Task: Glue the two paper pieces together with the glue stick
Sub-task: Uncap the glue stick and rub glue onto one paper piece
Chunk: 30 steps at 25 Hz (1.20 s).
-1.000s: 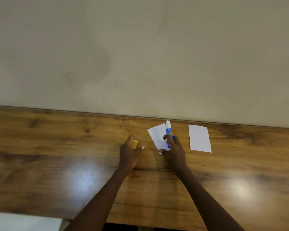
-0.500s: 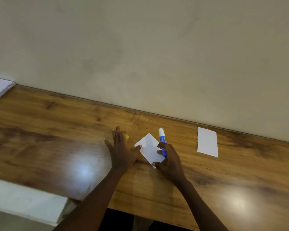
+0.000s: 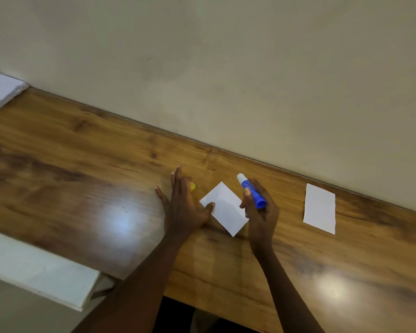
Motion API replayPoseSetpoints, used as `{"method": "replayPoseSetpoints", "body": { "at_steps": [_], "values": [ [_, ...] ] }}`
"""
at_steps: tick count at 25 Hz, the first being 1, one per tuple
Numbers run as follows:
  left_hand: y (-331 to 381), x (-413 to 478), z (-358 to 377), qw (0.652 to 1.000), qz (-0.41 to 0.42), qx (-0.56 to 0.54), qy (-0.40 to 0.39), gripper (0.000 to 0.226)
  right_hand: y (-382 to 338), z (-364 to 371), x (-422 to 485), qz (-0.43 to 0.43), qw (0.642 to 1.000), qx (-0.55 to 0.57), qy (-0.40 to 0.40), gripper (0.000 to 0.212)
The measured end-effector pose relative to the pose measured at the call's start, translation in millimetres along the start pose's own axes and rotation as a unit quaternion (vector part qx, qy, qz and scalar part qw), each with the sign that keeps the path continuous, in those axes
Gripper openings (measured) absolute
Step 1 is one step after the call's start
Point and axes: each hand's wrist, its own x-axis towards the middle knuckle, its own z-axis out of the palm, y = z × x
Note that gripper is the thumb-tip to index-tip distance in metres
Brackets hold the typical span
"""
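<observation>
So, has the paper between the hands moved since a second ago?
Yes. The near paper piece has slid left: its gap to the untouched right paper piece is wider, and the left hand now touches it.

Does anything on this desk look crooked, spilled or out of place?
Only small things. The near paper, touched by the left hand, lies turned cornerwise, while the second paper sits apart to the right. A yellow cap peeks out behind that hand. Nothing looks torn or spilled.

1. A plain indoor desk space; whether home or office cannot be told.
2. A wood-grain tabletop meets a bare cream wall.
3. A stack of white paper slips lies far left.
</observation>
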Motion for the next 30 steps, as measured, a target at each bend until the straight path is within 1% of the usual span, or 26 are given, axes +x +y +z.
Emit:
{"method": "replayPoseSetpoints", "body": {
  "at_steps": [2,3,4,5,7,8,9,11,13,15,19,26,30],
  "values": [
    [0,0,1,1.000,0.003,-0.007,0.005,0.080,-3,8,7,0.075,0.984,0.162,-0.015,0.023],
    [0,0,2,1.000,0.004,-0.014,0.010,0.080,-4,13,11,0.108,0.973,0.202,-0.023,0.020],
    [-1,0,2,1.000,0.003,-0.019,0.013,0.081,-4,18,14,0.131,0.968,0.210,-0.024,0.015],
    [-1,0,2,1.000,0.005,-0.021,0.016,0.080,-3,23,17,0.148,0.968,0.202,-0.017,0.011],
    [-2,1,3,1.000,0.011,-0.022,0.019,0.077,1,31,22,0.160,0.974,0.161,0.005,0.020],
    [-2,1,3,0.999,0.015,-0.023,0.018,0.076,3,33,24,0.158,0.978,0.135,0.002,0.023],
    [-3,1,4,0.999,0.017,-0.024,0.015,0.074,6,34,25,0.149,0.983,0.107,-0.015,0.021],
    [-3,0,4,1.000,0.021,-0.018,0.012,0.072,7,34,25,0.115,0.989,0.041,-0.085,0.008],
    [-3,0,3,1.000,0.024,-0.018,0.007,0.072,7,32,26,0.078,0.984,-0.021,-0.161,0.011],
    [-4,0,2,0.999,0.023,-0.024,0.002,0.071,5,30,28,0.062,0.974,-0.057,-0.209,0.009],
    [-3,-1,0,0.999,0.020,-0.030,-0.012,0.072,7,33,30,0.086,0.968,-0.102,-0.214,0.017],
    [-2,-1,-2,0.999,0.020,-0.018,-0.022,0.066,6,35,29,0.023,0.958,-0.136,-0.252,0.014],
    [-3,0,-2,1.000,0.019,-0.011,-0.022,0.067,8,32,29,0.001,0.959,-0.144,-0.243,0.011]
  ]
}}
